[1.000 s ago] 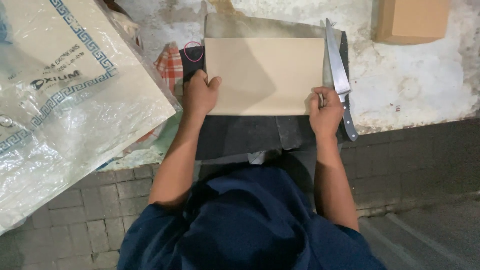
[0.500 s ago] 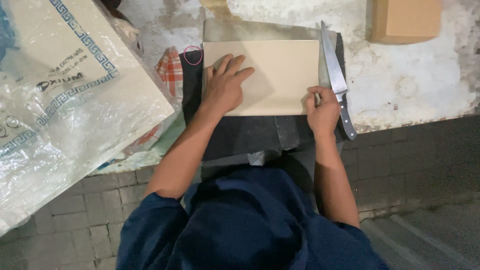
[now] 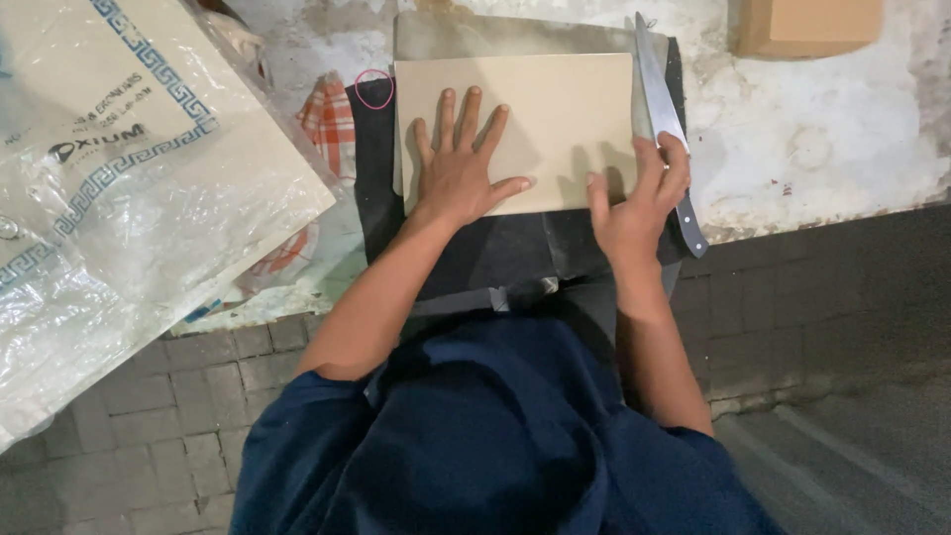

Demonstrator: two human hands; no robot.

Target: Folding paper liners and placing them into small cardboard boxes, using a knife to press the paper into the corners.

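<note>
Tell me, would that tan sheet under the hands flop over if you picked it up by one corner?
Probably it would bend. The tan sheet lies very flat and thin on the dark mat, so it looks light. The left hand presses flat on it, perhaps because it slides easily. Beside the right hand, its edges look straight, so it may be stiffish card.

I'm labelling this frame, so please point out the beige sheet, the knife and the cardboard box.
beige sheet [image 3: 555, 109], head view, bare middle of the sheet.
knife [image 3: 656, 94], head view, flat of the blade.
cardboard box [image 3: 812, 22], head view, its top face.
</note>
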